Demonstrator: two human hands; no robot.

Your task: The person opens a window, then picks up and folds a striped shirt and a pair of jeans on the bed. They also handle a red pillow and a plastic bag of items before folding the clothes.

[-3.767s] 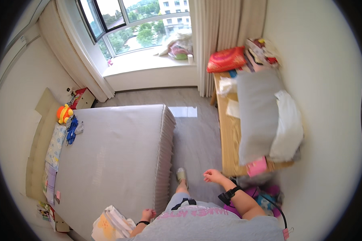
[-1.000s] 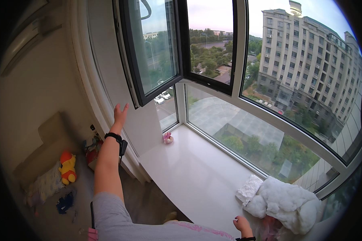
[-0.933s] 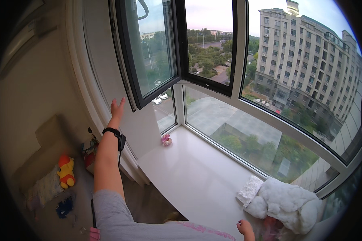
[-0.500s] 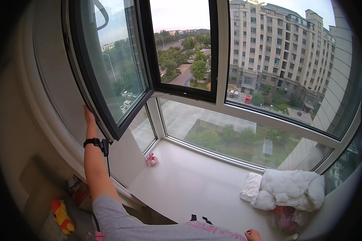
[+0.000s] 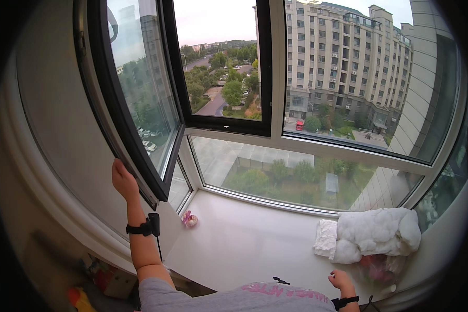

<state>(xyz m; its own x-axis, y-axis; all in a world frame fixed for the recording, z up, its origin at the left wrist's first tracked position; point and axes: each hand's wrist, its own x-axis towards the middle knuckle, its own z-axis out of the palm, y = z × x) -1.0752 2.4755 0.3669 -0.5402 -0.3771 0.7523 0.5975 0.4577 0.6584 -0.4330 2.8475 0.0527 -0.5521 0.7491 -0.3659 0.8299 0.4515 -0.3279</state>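
Observation:
A dark-framed window sash [image 5: 164,193] stands swung inward at the left, its glass seen at a slant. My left hand [image 5: 125,180] is at the sash's near free edge, its fingers bent against the frame and partly hidden. The left arm is stretched out, with a black band on the wrist. Low on the right, my right hand [image 5: 341,281] hovers by the white sill [image 5: 244,239] with fingers curled and nothing visible in them. It also has a black wristband. Beyond the sash is the dark window frame [image 5: 229,125] around the opening.
A small pink ornament [image 5: 190,220] sits in the sill's left corner. White stuffed bedding [image 5: 377,234] lies at the right, above a clear bag with something red [image 5: 374,270]. Fixed panes [image 5: 348,104] face a tall building. A yellow and red plush toy [image 5: 80,300] is at lower left.
The sash has swung further inward and appears narrower, with my left hand still at its edge. My right hand has risen further into view. The whole view has shifted slightly.

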